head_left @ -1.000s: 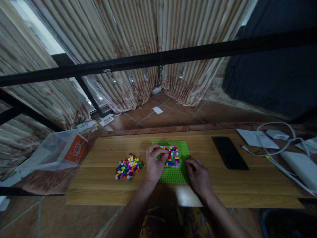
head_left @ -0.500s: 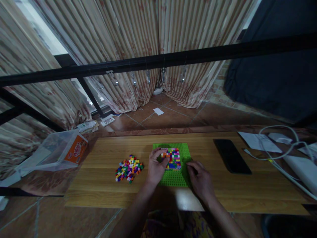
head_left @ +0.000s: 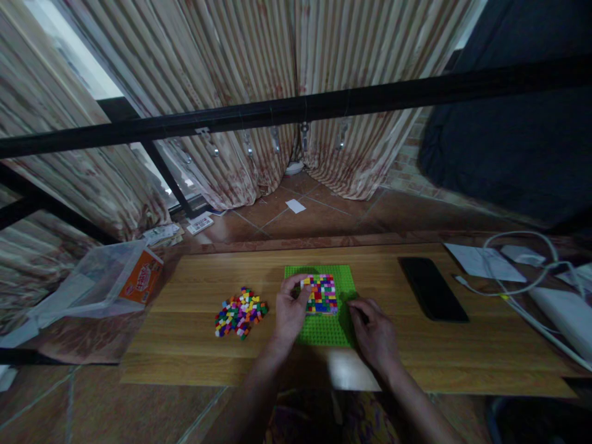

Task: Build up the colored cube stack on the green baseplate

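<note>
A square green studded plastic baseplate [head_left: 324, 330] lies near the middle of the pale wooden surface [head_left: 462, 345], closer to its near edge than to its far one. On the plate's far half stands a tight patch of small many-coloured plastic bricks [head_left: 320, 293], laid in rows like a mosaic.

The left hand [head_left: 290, 308] rests on the plate's left edge, thumb and forefinger pinched together at the far left corner of the brick patch; whether the grip holds a brick or only presses one already seated is too small to tell. The right hand [head_left: 375, 333] lies loosely curled on the plate's right edge, holding nothing that shows, and seems to steady the plate.

The step in hand looks like seating a brick at the patch's left side. The next move would call for firm, straight-down pressure so the brick locks on the studs without shifting its neighbours, while the right hand keeps the plate from sliding.

A loose heap of spare coloured bricks [head_left: 240, 311] sits toward the left edge of the surface, just beside the left hand. A flat black phone [head_left: 433, 288] lies toward the right edge.
</note>
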A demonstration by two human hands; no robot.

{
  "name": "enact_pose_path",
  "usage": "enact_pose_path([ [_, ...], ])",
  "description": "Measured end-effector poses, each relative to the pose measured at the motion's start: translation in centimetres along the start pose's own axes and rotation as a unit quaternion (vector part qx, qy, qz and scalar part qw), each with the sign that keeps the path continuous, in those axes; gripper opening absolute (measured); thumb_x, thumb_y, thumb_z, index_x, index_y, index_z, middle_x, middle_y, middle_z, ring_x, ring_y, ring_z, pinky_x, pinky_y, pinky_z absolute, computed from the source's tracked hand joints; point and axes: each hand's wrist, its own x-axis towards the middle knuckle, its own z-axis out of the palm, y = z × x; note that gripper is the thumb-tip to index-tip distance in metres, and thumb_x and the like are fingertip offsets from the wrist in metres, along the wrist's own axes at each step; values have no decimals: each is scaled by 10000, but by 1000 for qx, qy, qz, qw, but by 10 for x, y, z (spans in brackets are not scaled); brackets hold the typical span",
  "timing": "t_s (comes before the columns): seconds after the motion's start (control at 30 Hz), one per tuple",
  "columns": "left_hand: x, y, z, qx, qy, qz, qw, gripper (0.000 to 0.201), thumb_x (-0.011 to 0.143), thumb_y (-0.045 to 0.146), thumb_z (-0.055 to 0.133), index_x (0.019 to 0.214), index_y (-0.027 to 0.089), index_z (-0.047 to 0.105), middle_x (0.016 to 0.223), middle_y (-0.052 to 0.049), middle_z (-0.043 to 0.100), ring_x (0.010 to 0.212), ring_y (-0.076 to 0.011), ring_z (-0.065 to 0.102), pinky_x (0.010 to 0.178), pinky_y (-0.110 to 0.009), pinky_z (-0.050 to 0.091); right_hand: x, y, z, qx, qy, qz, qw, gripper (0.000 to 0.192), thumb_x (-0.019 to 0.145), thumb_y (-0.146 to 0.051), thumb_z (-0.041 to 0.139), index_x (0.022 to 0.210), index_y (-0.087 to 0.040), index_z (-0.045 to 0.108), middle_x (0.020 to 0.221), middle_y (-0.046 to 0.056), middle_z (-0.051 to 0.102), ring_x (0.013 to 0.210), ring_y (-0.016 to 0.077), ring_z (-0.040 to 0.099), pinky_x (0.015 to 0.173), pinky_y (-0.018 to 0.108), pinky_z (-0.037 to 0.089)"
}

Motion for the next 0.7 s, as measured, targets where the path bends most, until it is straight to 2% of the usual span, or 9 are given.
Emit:
enact_pose_path([
  [0.2,-1,1,-1,-22,-4,1,1000,243,812,334,661,1011,201,704,1043,-59,708,998,-201,632,906,-338,499,0,1,0,-1,7,-8,1000,216,921,-290,474,927,-203,672,948,73,668,893,199,638,805,329,504],
  [0.4,0,1,-1,1,2,14,1000,248,863,367,600,1015,202,707,1052,-61,698,1011,-196,625,932,-343,487,0,1,1,-5,10,-4,1000,215,909,-286,481,923,-206,680,950,70,672,890,199,641,808,334,508],
  [0.7,1,10,2,44,-6,40,998,247,803,268,664,1043,225,703,1114,-53,672,1056,-193,607,990,-353,452,-1,-1,0,-2,4,2,1000,233,921,-289,460,938,-207,677,955,71,669,900,200,639,814,336,506],
])
